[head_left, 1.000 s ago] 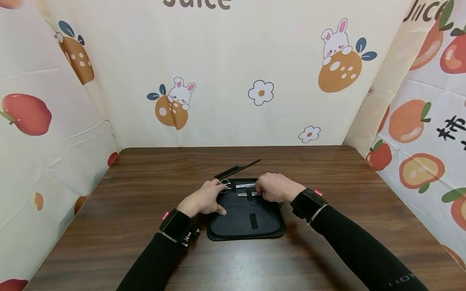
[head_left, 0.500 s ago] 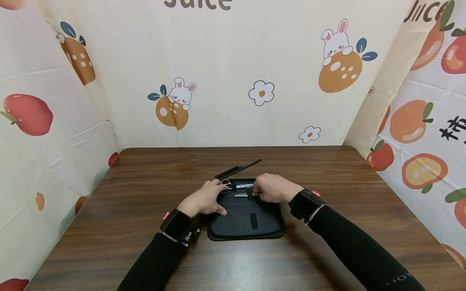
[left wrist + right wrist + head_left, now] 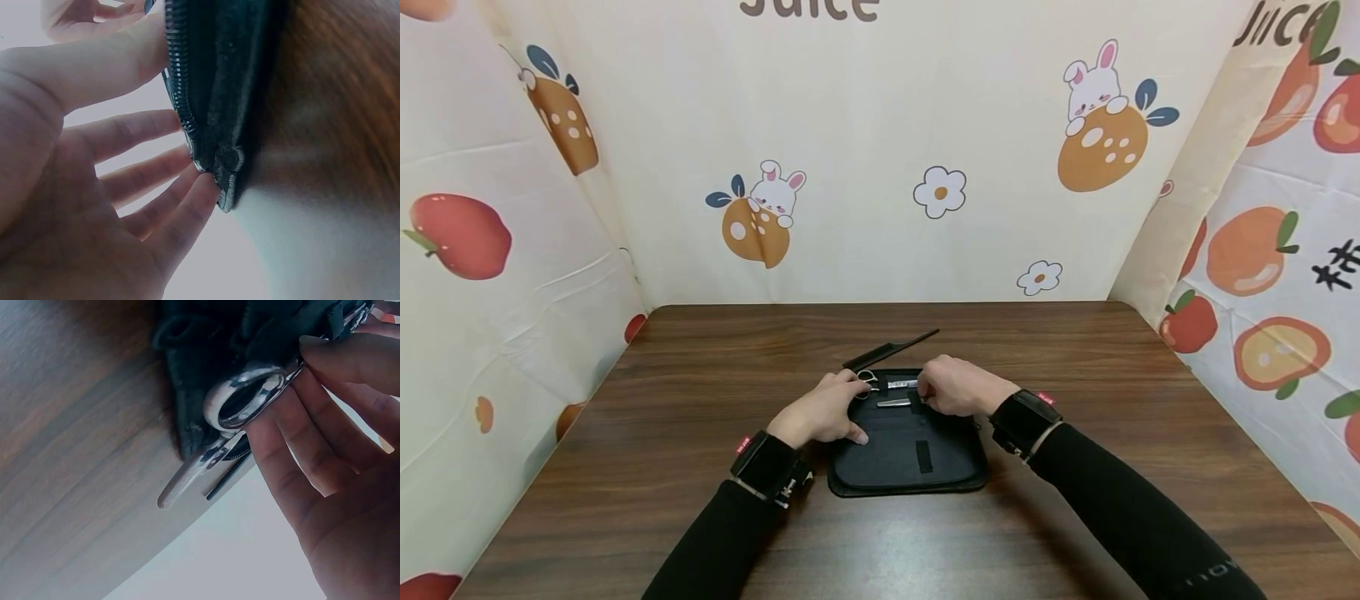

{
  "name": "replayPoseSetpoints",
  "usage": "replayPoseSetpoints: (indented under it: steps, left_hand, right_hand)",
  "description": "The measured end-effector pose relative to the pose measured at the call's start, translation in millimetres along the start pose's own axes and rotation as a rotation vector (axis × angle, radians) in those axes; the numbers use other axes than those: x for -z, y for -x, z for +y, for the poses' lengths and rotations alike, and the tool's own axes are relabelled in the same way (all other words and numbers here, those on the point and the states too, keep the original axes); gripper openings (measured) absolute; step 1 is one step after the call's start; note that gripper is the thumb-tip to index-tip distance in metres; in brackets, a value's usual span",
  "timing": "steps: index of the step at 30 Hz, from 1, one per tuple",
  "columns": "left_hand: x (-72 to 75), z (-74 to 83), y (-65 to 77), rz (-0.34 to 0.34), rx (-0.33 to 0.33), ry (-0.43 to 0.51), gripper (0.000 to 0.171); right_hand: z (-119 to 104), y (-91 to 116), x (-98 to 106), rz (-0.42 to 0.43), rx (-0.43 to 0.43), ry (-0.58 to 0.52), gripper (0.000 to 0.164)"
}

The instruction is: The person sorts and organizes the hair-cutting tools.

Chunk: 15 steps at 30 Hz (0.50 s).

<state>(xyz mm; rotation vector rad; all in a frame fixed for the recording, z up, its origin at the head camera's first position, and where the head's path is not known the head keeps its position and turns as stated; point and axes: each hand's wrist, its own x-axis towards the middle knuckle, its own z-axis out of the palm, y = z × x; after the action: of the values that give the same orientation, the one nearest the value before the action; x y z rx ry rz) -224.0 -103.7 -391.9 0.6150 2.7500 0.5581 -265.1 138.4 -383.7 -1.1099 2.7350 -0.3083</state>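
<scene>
A black zip case (image 3: 887,467) lies on the table with its loops facing up. My right hand (image 3: 957,386) pinches a pair of silver scissors (image 3: 219,406) between thumb and fingers, just beside the finger rings. Their blades (image 3: 891,403) point left and pass through a black elastic loop (image 3: 914,402). Above them a second pair of scissors (image 3: 867,377) lies in the case, rings to the left. My left hand (image 3: 820,408) rests on the case's left side, fingers extended and thumb spread; in the left wrist view its fingertips touch the zipper (image 3: 178,69) edge.
A black tail comb (image 3: 880,354) lies slantwise behind the case, its thin tail pointing to the back right. Another black loop (image 3: 923,456) sits lower on the case. Printed cloth (image 3: 850,250) walls in the wooden table (image 3: 700,350) at the back and sides.
My right hand has shifted slightly left, and the scissors' blades have slid further left through the loop. The left hand has stayed in place on the case.
</scene>
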Motion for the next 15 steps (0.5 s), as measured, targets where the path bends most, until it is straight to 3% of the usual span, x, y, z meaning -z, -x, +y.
replayPoseSetpoints:
  steps: [5, 15]
  left_hand:
    - [-1.2, -1.0, -1.3, 0.000, 0.001, -0.006, 0.073]
    - [-2.0, -1.7, -2.1, 0.002, 0.000, 0.005, 0.073]
  right_hand:
    - [0.6, -1.4, -1.5, 0.007, 0.005, -0.010, 0.012]
    - [10.3, 11.5, 9.2, -0.027, 0.018, -0.017, 0.029]
